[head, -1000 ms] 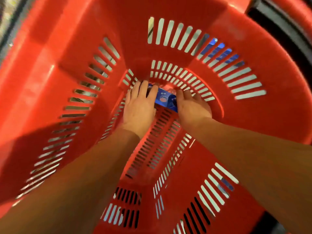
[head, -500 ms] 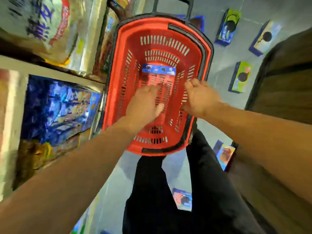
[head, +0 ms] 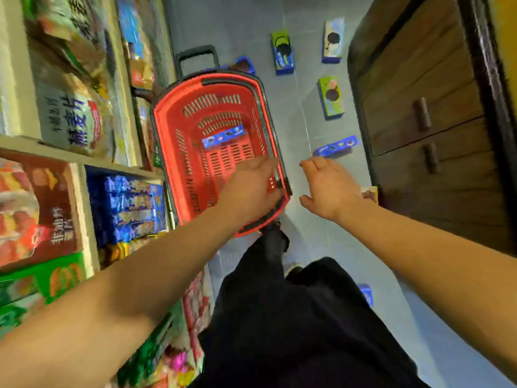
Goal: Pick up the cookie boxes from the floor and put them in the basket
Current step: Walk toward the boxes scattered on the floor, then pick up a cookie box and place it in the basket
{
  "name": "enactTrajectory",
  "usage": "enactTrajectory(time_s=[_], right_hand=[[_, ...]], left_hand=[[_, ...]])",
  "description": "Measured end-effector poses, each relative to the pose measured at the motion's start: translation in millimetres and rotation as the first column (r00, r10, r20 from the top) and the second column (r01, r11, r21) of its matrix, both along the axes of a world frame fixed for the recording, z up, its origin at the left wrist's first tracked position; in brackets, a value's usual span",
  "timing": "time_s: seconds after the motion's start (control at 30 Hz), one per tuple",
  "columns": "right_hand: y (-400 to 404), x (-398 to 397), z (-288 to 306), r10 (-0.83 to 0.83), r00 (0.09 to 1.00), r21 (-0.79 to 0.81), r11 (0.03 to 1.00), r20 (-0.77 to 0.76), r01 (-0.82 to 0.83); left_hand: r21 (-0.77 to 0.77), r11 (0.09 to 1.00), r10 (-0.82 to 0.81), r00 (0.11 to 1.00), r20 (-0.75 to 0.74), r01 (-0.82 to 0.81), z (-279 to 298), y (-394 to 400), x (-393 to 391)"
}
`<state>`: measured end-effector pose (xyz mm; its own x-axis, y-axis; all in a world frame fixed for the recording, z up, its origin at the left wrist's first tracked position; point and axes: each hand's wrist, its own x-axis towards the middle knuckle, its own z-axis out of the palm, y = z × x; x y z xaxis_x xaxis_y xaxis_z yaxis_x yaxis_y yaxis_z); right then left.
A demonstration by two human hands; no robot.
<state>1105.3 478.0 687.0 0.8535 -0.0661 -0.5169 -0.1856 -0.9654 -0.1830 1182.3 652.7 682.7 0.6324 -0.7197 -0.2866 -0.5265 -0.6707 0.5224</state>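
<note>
Hands empty, fingers spread: left hand [head: 251,191] above the red basket [head: 173,152] rim, right hand [head: 331,189] over the floor [head: 302,113] near a blue cookie box [head: 335,147].

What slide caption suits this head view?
Empty hands leave red basket holding one blue cookie box; more boxes on floor.

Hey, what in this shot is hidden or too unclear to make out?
Head view only:
- Blue box behind the basket: mostly hidden by its rim.
- Yellow box: partly covered by the right hand.
- Small blue box: hidden partly by the trouser leg, blurred.
- Box lettering: too small.
</note>
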Motion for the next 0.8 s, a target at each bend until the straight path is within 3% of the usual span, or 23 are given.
enactTrajectory(time_s=[0.27, 0.5, 0.63, 0.8], right_hand=[[-16, -181, 9, -0.253, 0.967, -0.051, 0.966, 0.013, 0.254], [-9, -357, 29, -0.552, 0.833, -0.067, 0.831, 0.022, 0.552], [1, -446, 38, -0.739, 0.673, -0.071, 0.670, 0.022, 0.739], [48, -530, 43, -0.925, 0.379, -0.053, 0.377, 0.037, 0.925]], left_hand=[[-0.044, 0.996, -0.072, 0.997, -0.024, 0.071, 22, -25, -108], [-0.051, 0.942, -0.328, 0.942, 0.071, 0.332, 58, -45, -220], [-0.026, 0.880, -0.473, 0.879, 0.055, 0.475, 70, -62, -280], [-0.025, 0.744, -0.667, 0.745, 0.028, 0.667, 65, -84, -343]])
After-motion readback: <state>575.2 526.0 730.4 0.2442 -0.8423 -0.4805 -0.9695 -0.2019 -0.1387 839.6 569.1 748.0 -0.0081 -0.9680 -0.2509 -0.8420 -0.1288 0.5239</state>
